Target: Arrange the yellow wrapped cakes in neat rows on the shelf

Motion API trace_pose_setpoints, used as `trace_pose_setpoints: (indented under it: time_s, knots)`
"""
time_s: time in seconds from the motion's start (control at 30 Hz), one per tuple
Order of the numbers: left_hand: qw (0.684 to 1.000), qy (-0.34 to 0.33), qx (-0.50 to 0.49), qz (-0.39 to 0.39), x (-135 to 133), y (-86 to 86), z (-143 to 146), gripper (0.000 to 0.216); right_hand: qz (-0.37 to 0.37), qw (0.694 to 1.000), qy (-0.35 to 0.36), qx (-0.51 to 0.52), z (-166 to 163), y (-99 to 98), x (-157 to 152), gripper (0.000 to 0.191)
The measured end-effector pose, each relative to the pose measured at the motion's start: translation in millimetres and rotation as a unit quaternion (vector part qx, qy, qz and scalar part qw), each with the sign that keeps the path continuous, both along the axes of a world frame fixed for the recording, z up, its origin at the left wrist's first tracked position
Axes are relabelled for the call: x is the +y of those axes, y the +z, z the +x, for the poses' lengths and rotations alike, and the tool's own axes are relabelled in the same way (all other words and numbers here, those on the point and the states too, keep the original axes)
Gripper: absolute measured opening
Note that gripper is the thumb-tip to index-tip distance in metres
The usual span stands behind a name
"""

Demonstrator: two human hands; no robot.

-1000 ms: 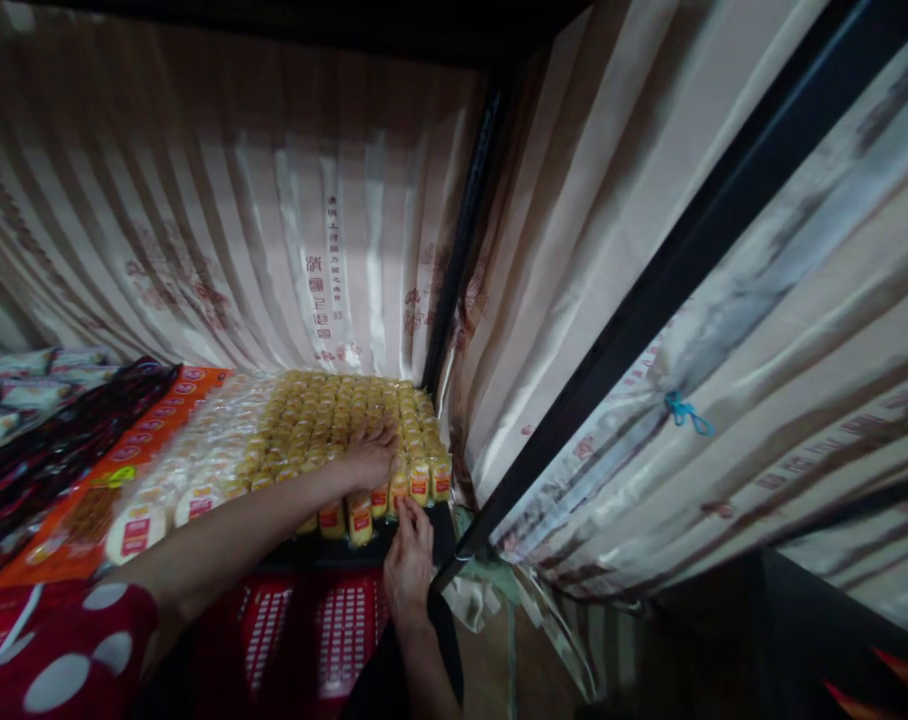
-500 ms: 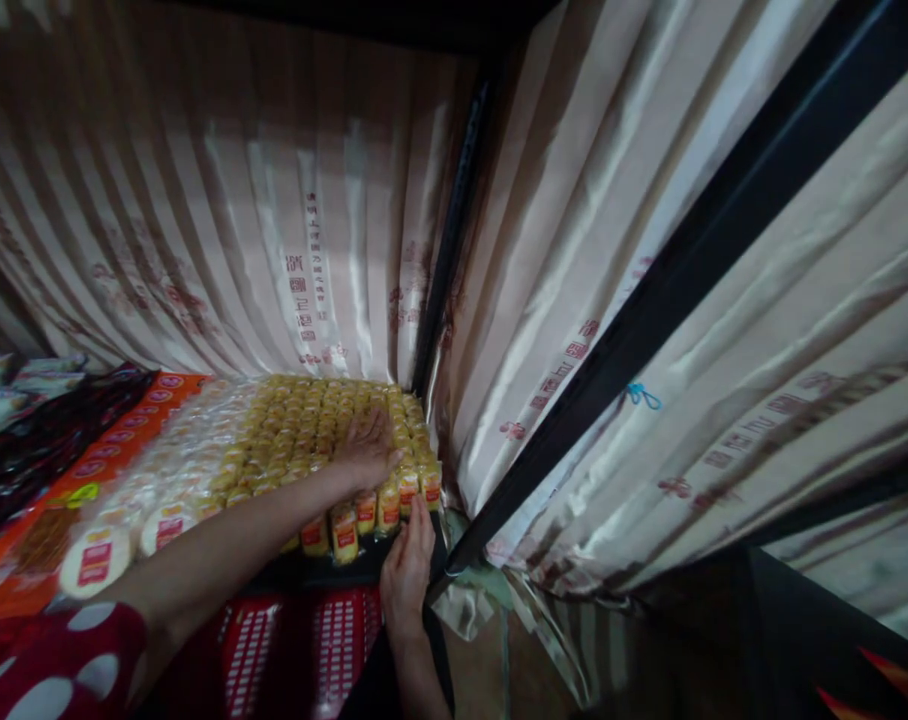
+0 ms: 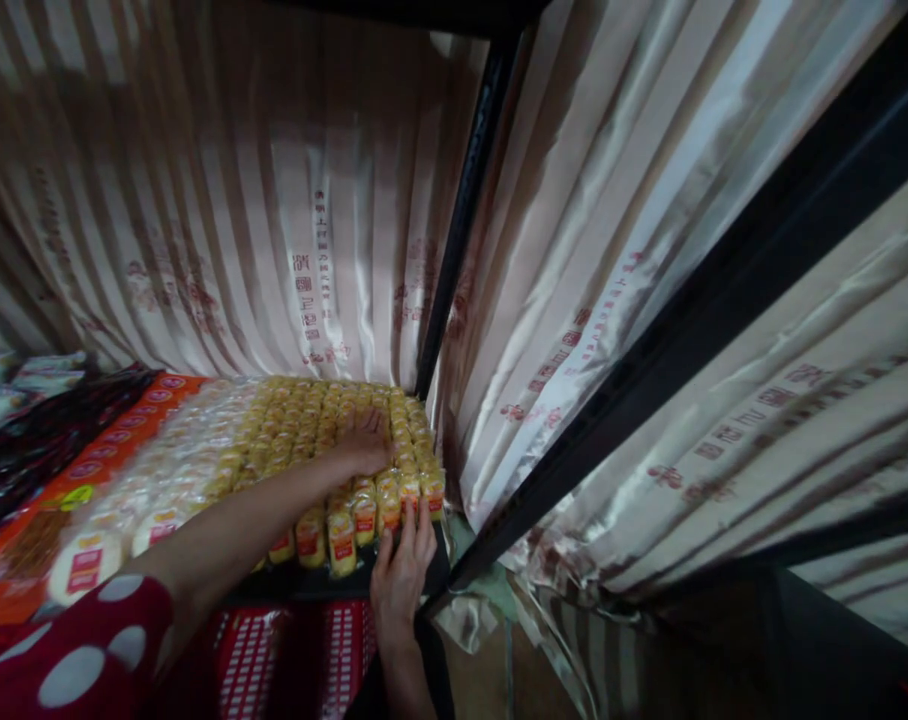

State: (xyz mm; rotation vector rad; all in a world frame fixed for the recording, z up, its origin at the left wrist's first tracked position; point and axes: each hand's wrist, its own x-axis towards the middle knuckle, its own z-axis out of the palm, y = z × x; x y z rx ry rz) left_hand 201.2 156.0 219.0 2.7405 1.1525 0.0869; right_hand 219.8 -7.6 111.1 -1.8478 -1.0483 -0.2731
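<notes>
Dozens of snack packs: small yellow packets [image 3: 326, 420] with red-and-yellow labels, packed upright in tight rows at the right end of the shelf [image 3: 394, 580], against the black post [image 3: 461, 200].
Left hand: [image 3: 364, 445] lies flat and spread on top of the rows, gripping nothing.
Right hand: [image 3: 400, 572] fingers out, pressed against the front row at the shelf edge, not closed on anything.
Risk: front row sits right at the lip, so I'd guess a hard push from above tips a few packets off.
Risk 2: sleeve [image 3: 64, 660] or forearm could drag the white round packs [image 3: 86, 565] beside them.
Writing: pack labels too blurry to read; red characters on the shiny curtain [image 3: 319, 270], can't make them out either.
Further left: orange packaging [image 3: 101, 455], dark bags [image 3: 34, 440].
</notes>
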Motion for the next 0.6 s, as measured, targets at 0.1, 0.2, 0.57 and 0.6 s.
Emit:
trace_pose_setpoints:
  time_s: [0.1,0.2,0.57,0.6]
  knots:
    - [1.000,-0.009,0.007,-0.006,1,1.2,4,0.055,-0.010,1.000,0.008,-0.010,0,-2.0,2,0.047]
    - [0.999,-0.035,-0.004,0.007,-9,4.2,11,0.056,-0.010,1.000,0.004,-0.015,0,-2.8,2,0.047]
    - [0.998,-0.066,0.005,-0.003,-35,7.2,28,0.060,-0.036,0.997,-0.002,-0.067,0,0.6,2,0.051]
    - [0.997,-0.071,-0.009,0.006,-37,10.6,29,0.059,-0.035,0.997,-0.003,-0.069,0,0.2,2,0.050]
